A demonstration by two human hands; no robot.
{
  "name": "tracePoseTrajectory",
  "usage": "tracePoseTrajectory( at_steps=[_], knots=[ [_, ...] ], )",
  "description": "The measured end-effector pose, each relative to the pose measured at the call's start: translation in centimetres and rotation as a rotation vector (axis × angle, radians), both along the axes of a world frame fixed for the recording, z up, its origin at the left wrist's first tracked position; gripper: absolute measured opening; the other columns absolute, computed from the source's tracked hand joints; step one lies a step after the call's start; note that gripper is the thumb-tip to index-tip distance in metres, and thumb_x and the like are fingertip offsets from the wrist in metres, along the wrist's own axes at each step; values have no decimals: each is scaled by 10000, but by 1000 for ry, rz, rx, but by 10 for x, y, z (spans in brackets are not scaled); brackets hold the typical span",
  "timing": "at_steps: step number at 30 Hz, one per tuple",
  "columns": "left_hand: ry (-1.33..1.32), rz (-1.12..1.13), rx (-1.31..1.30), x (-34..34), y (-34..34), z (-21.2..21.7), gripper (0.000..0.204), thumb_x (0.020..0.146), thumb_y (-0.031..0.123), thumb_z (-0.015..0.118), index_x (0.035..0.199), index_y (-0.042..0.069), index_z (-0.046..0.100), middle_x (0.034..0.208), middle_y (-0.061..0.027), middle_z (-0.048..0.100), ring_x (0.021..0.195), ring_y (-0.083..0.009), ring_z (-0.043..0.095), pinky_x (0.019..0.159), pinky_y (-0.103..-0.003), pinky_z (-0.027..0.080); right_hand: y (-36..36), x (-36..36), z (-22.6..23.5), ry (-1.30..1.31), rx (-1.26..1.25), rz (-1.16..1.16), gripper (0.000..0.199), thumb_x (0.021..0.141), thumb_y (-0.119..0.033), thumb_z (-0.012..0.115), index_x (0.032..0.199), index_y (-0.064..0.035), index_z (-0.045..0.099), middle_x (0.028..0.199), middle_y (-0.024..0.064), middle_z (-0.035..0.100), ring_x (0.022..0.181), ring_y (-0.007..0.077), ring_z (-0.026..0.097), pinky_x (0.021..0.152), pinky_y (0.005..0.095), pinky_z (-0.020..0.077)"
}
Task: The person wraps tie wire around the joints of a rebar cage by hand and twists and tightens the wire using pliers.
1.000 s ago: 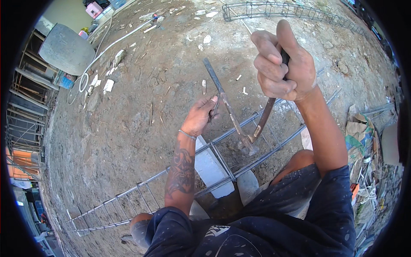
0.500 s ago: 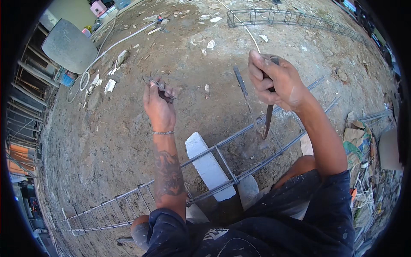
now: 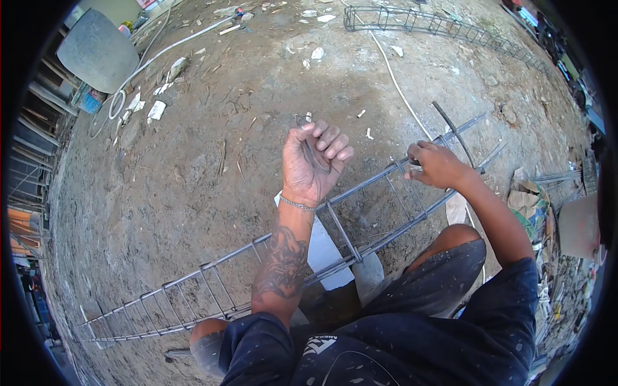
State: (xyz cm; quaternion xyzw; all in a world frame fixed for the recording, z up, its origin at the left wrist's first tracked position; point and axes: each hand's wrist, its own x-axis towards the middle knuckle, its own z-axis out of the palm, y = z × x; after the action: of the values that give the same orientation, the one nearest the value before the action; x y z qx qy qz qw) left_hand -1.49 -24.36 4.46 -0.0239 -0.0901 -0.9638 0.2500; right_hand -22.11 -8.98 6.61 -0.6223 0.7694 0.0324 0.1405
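My left hand [image 3: 318, 161] is raised, palm up, with its fingers curled round thin tie wire [image 3: 315, 157], some of it looping across the palm. Below it runs a long, narrow rebar cage [image 3: 351, 248], slanting from lower left to upper right. At that cage's right part is my right hand [image 3: 444, 167], its fingers bent with thumb and forefinger apart, by the upper bar and a stirrup. No tool shows in it. The dark handle of the pincers [image 3: 452, 130] lies across the bars just beyond this hand; their other end is partly hidden.
A white block [image 3: 327, 251] sits under the cage between my knees. Another rebar cage [image 3: 444, 27] lies at the far right. A pale hose [image 3: 396, 80] crosses the dirt, and a grey drum [image 3: 100, 51] stands far left. Crumpled sacks [image 3: 531, 206] lie at right.
My left hand has moved right and turned its palm up, keeping the wire. My right hand has let go of the pincers, now lying on the cage, and come down to the bars.
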Motion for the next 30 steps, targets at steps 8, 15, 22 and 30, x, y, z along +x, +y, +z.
tracePoseTrajectory(
  at_steps=[8, 15, 22, 30],
  knots=[
    [-194, 220, -520, 19, 1, 8, 373, 900, 210, 413, 1152, -59, 472, 1081, -181, 542, 1026, -283, 529, 884, -391, 419, -46, 88, 62, -1207, -64, -391, 383, 911, -305, 460, 1087, 33, 501, 882, 121, 600, 731, 167, 593, 622, 292, 477],
    [-279, 268, -613, 39, -8, 12, 459, 941, 352, 389, 1155, -47, 464, 1063, -159, 546, 1001, -248, 538, 860, -378, 434, -57, 106, 80, -872, -130, -356, 240, 844, -229, 585, 904, 2, 614, 699, 42, 592, 582, 104, 517, 506, 249, 410],
    [-290, 179, -406, 46, -16, 3, 495, 933, 441, 372, 1102, -9, 492, 916, -90, 553, 861, -197, 543, 770, -344, 441, -74, 121, 86, -430, -295, -111, 197, 787, -196, 629, 819, -2, 623, 596, 54, 528, 562, 98, 475, 528, 279, 394],
    [-168, 252, -49, 44, -14, 2, 440, 918, 518, 337, 835, 102, 453, 693, -31, 458, 663, -151, 484, 664, -309, 412, -74, 171, 78, -302, -200, -100, 173, 729, -160, 677, 815, -24, 614, 739, 105, 600, 696, 250, 595, 634, 344, 470]
  ],
)
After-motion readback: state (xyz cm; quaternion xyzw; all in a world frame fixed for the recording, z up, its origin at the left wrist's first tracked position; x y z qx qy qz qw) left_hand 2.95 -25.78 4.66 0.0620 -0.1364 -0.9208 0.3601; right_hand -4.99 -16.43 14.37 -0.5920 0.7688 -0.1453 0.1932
